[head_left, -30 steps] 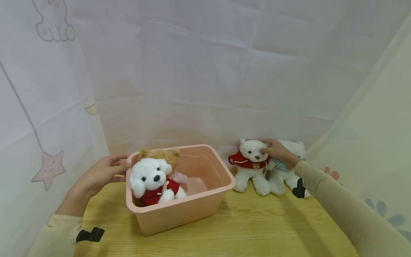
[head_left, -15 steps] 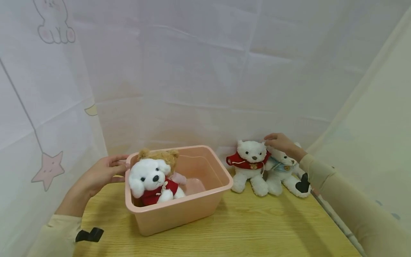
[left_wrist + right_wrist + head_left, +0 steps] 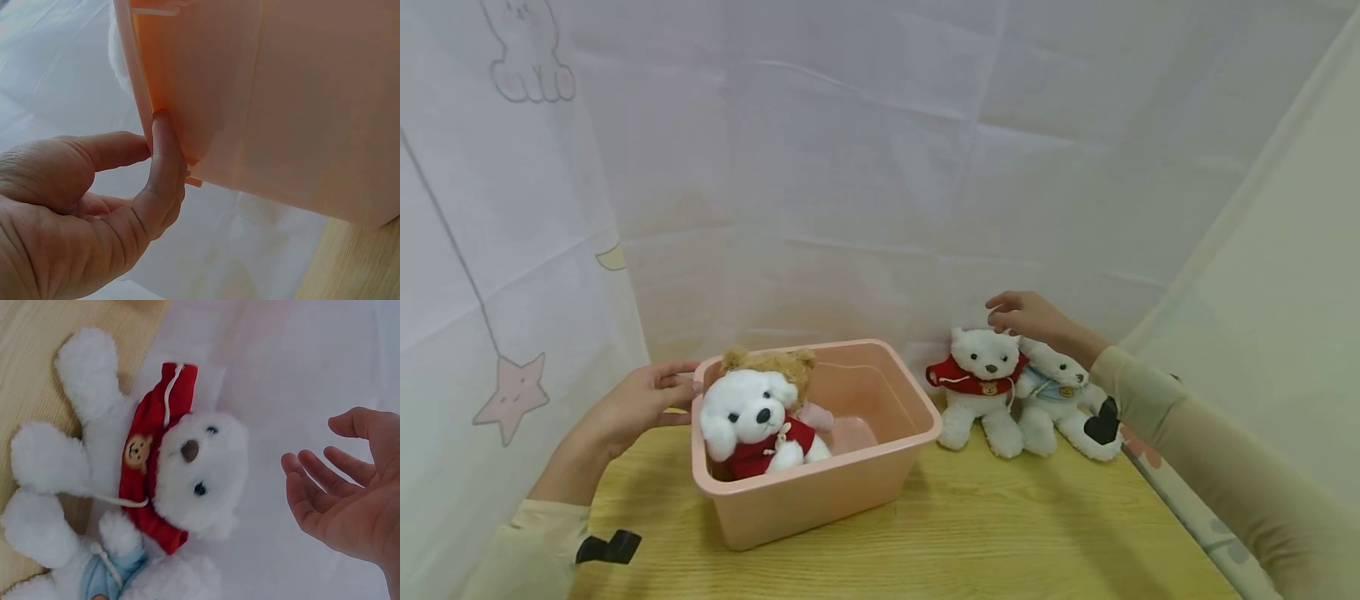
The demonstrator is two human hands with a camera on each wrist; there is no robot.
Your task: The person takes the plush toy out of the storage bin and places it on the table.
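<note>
Left hand (image 3: pixel 638 403): grip closed on the rim of the pink bin (image 3: pixel 820 492), thumb pressed under the lip and fingers curled over the edge, as seen in the left wrist view (image 3: pixel 94 206).
Right hand (image 3: pixel 1030 318): grip wide and empty, fingers loosely spread, hovering just above the head of the red-scarf bear (image 3: pixel 981 392); not touching it in the right wrist view (image 3: pixel 350 494).
Red-scarf bear: seated upright on the wooden surface (image 3: pixel 970 542), back against the curtain, just right of the bin.
Blue-scarf bear (image 3: pixel 1060 400): pressed against the red-scarf bear's side, partly behind the right forearm.
Bin contents: white dog plush (image 3: pixel 756 421) in red top leaning at the near left corner, brown plush (image 3: pixel 782 367) behind it.
Risk, neighbour: likely toppling of the blue-scarf bear if the red one is lifted, given the contact between them.
Risk, grasp: a shallow pinch on the soft head may slip.
Risk, bin: a slack left hold could let the bin slide on the smooth wood.
</note>
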